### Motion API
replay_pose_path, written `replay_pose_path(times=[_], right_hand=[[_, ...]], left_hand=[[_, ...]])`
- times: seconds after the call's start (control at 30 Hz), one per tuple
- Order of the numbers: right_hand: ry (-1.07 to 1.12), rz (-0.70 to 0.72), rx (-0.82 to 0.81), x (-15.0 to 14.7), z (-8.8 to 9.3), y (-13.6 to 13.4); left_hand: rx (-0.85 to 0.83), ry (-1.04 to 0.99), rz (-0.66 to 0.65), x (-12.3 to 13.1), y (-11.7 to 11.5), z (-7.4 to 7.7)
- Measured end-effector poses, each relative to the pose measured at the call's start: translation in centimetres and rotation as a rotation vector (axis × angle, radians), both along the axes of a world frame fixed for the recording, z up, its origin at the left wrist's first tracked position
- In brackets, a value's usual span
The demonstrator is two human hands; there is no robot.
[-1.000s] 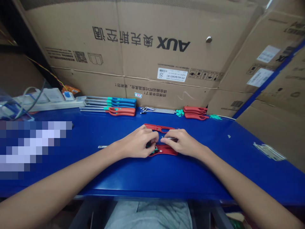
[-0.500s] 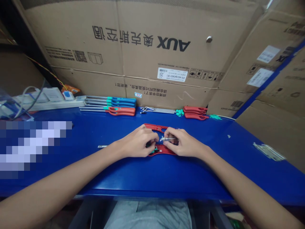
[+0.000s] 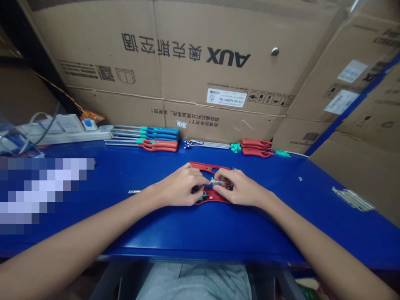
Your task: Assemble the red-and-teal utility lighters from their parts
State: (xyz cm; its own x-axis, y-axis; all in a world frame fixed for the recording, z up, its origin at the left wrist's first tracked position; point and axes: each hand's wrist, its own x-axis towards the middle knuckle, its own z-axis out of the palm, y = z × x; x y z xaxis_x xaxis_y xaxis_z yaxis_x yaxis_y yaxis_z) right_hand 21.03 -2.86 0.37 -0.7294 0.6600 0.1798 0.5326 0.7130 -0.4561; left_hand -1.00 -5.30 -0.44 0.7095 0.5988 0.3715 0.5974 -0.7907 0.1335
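Between the thumb and fingers of my right hand [image 3: 239, 187] is a small clear cylinder [image 3: 220, 182] with a metallic tip pointing left. My left hand [image 3: 186, 185] is curled, its index fingertip at that tip; what its other fingers hold, if anything, is hidden. Under both hands lies a red handle half [image 3: 218, 197] with a green piece [image 3: 203, 196] and a black part inside, partly covered by my fingers. Just beyond them lies another red handle half [image 3: 203, 166], its right end behind my right hand.
Finished-looking blue lighters [image 3: 162, 133] and red ones [image 3: 159, 146] are stacked at the back left beside a power strip [image 3: 71, 135]. Metal rods [image 3: 215, 145] and red handles [image 3: 256, 148] lie along the cardboard [image 3: 187, 83]. Flat metal strips [image 3: 353, 198] lie right.
My left index finger has stretched right and now meets the tip of the clear cylinder. The fingers of my right hand have shifted slightly around it.
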Motion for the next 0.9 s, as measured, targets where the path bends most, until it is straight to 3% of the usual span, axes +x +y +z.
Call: replay_pose_path(times=[0.9], right_hand=[[-0.016, 0.035, 0.125, 0.20, -0.32, 0.37]], left_hand=[[-0.120, -0.078, 0.062, -0.22, 0.12, -0.03]])
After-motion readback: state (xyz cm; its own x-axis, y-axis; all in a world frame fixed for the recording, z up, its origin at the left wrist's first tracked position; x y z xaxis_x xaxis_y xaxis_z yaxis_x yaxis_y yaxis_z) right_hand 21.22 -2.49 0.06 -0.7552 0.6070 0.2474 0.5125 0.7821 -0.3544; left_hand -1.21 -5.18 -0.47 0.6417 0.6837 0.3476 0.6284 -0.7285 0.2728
